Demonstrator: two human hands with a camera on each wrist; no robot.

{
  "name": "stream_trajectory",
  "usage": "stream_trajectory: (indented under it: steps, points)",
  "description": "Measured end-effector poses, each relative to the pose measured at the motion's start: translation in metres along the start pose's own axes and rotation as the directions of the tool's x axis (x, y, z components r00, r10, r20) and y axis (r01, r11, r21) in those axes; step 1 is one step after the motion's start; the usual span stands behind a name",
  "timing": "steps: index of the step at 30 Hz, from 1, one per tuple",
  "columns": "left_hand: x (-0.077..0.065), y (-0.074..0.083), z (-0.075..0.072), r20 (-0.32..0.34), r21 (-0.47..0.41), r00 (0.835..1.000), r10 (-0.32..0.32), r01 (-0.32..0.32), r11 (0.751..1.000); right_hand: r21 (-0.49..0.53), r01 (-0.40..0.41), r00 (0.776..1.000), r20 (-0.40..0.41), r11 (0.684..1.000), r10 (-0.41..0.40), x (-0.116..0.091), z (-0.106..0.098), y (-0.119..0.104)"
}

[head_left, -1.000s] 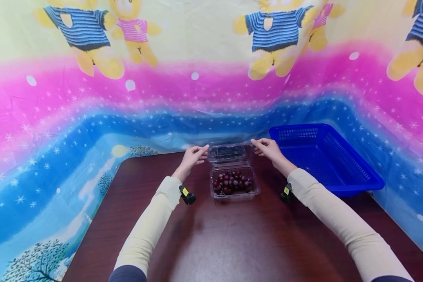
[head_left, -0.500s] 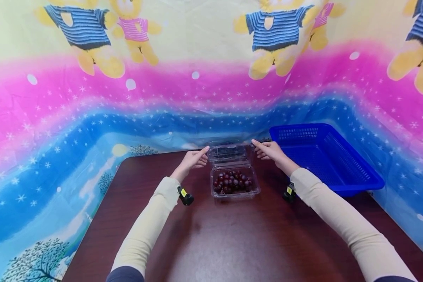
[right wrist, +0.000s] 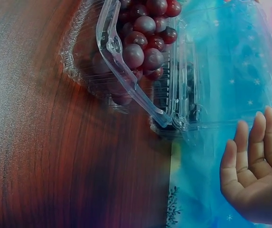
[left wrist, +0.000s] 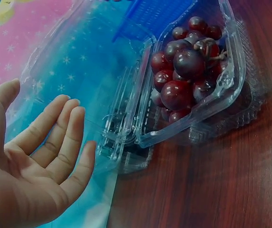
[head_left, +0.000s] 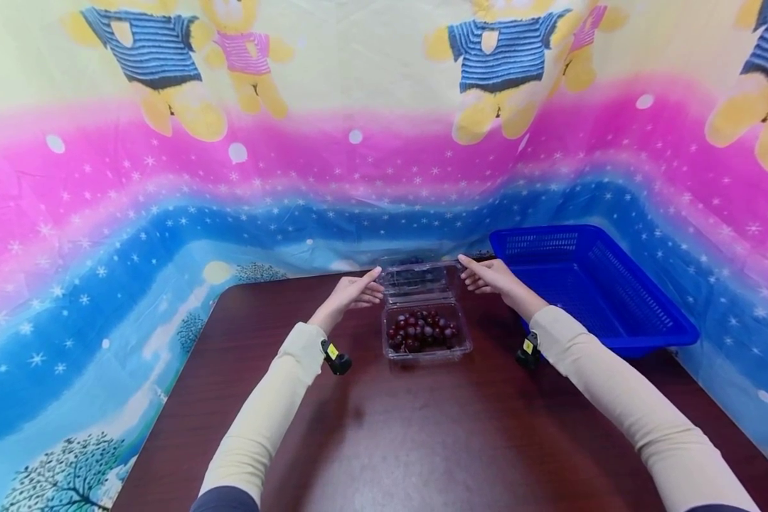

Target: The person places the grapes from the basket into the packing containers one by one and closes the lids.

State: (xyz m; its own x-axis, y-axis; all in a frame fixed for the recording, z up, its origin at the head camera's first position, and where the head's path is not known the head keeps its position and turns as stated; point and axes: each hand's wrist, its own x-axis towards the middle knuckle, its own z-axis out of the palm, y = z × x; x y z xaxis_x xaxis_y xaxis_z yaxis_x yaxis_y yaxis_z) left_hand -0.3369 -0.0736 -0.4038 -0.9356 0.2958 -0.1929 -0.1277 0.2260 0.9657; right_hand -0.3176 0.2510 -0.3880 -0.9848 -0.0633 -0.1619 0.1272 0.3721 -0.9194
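Note:
A clear plastic clamshell box point(head_left: 427, 354) sits on the table with dark red grapes point(head_left: 422, 331) in its base. Its clear lid point(head_left: 416, 281) is raised at the far side. My left hand point(head_left: 352, 295) is at the lid's left corner, thumb tip right at the edge. In the left wrist view its fingers point(left wrist: 55, 142) are loosely extended, apart from the thumb. At the lid's right corner is my right hand point(head_left: 489, 275), its fingertips by the edge. The right wrist view shows relaxed fingers point(right wrist: 257, 147) beside the lid, with the thumb hidden.
A blue plastic basket point(head_left: 627, 313) with slotted walls stands at the back right of the dark red-brown table point(head_left: 384, 441). Behind the table hangs a patterned cloth point(head_left: 352, 171), printed with bears and snowflakes.
Both hands have shifted very slightly at the lid corners, and the left fingers look more spread. The raised lid has tilted a little. The grapes and basket have stayed in place.

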Motion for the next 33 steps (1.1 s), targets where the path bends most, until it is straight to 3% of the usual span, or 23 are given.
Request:
stream_trajectory:
  steps: [7,33]
  points:
    - [0.0,-0.0032,-0.0002,0.047,-0.046,0.997,-0.056,0.058,0.997,-0.024,-0.041,0.997,0.071,0.999,0.042,-0.0005,-0.0014,0.0034]
    - [-0.0015,-0.0031,-0.0024,0.083,-0.091,0.995,-0.052,0.059,0.994,0.038,-0.07,0.992,0.112,0.997,0.066,-0.0005,-0.0007,0.0027]
